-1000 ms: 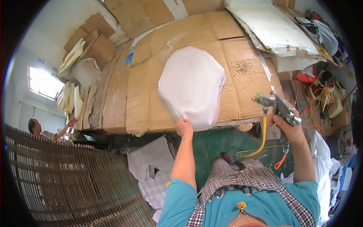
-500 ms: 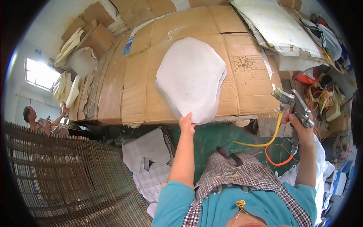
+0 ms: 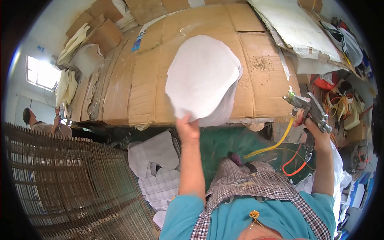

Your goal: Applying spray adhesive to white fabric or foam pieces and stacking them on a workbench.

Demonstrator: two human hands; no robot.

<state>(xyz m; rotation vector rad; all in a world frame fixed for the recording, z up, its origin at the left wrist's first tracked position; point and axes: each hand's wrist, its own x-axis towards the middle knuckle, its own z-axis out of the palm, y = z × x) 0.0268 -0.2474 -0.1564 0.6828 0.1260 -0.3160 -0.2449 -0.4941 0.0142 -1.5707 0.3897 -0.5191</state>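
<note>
pale sheet [image 3: 204,72] lies over cardboard-covered table [image 3: 146,90], edge pinched by left fingers [image 3: 184,121], right fingers [image 3: 311,125] gripping spray gun [image 3: 317,112], window [image 3: 42,73] leftward.

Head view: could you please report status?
Left hand gripping top pale sheet at near edge; right hand holding spray gun; yellow hose clear of sheet.

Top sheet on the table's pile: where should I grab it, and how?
Probably pinch the top sheet by its narrow near end, coming from the near side of the table. It looks thin, and that end lies close to the table's edge, where the left hand grips it.
</note>
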